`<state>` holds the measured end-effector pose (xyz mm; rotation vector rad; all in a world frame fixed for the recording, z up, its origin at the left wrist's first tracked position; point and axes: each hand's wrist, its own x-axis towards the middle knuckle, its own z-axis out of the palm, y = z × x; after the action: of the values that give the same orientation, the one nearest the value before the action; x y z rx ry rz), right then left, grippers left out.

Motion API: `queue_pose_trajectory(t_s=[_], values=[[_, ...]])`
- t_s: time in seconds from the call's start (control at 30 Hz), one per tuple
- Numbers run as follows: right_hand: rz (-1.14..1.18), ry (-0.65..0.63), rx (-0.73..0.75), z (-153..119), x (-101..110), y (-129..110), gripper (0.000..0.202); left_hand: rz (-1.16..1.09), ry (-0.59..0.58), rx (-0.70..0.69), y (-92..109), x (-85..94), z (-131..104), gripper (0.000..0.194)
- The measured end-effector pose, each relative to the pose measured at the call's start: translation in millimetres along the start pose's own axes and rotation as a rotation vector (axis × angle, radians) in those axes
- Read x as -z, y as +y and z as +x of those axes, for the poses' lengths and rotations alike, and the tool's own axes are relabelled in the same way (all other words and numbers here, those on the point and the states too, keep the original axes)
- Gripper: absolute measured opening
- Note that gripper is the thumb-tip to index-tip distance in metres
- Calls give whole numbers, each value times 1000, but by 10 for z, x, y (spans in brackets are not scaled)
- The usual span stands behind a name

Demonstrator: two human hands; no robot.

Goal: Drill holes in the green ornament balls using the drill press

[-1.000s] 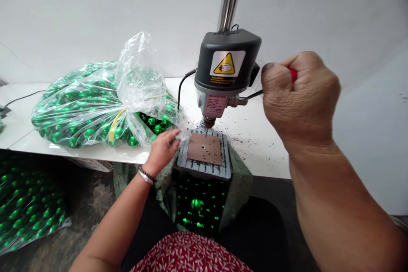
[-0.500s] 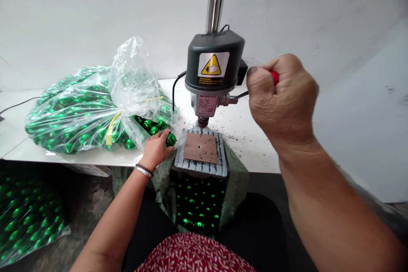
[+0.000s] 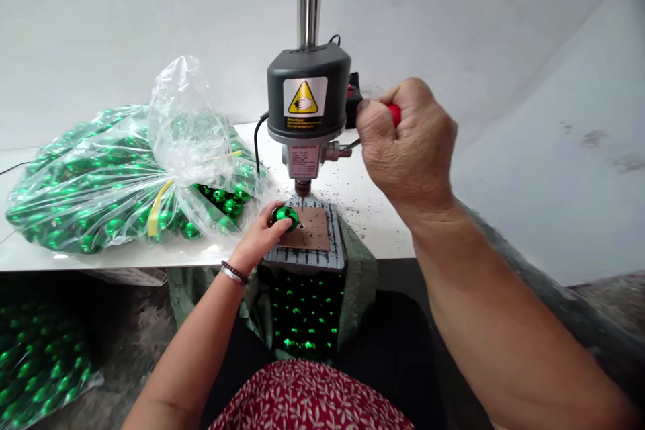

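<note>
Between the thumb and fingers of my left hand [image 3: 262, 236] is a shiny green bauble [image 3: 286, 218]. It is over the left part of a brown square board [image 3: 315, 232], which lies on the ridged grey base [image 3: 332, 252] of a drill press [image 3: 308, 94]. The thin drill bit [image 3: 302, 203] points down just behind and to the right of the bauble; whether they touch I cannot tell. My right hand [image 3: 410, 144] is wrapped round the red-knobbed lever [image 3: 396, 114] at the press's right side.
A clear plastic bag [image 3: 181, 141] full of green baubles lies on the white table [image 3: 373, 235] at left. Dark shavings surround the base. Below it, a green sack [image 3: 360, 282] gapes over more baubles. Another filled bag [image 3: 45, 349] rests on the floor at lower left.
My left hand has carried the bauble from beside the bag's mouth rightward over the brown board. My right hand stays on the lever. The whole view has shifted, moving the scene leftward.
</note>
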<state>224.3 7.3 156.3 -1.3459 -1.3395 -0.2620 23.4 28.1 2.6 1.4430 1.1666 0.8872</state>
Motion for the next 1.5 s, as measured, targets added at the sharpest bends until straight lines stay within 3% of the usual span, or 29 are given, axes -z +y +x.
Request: queue_pose_trajectory(t_s=[0.13,0.4,0.6,0.7,0.9,1.0,1.33,1.5], values=[[21,10,44,1,-2,19,25,321,45,-67,-18,-9,142,57],[9,-26,17,-4,-3,31,25,384,-5,-88,13,-78,203,49],[14,-32,-8,4,14,-4,24,503,-64,-106,126,-126,188,57],[29,-9,4,5,12,-5,24,523,-80,-164,123,-115,199,60],[3,-15,-14,-22,16,-17,25,419,-113,-100,31,-66,174,62],[23,6,37,-49,18,-1,24,373,-116,-155,-38,-48,171,60],[25,6,16,-69,13,6,23,718,-229,-311,88,-44,383,61],[13,-22,1,-58,23,1,23,503,-232,-247,37,-85,406,63]])
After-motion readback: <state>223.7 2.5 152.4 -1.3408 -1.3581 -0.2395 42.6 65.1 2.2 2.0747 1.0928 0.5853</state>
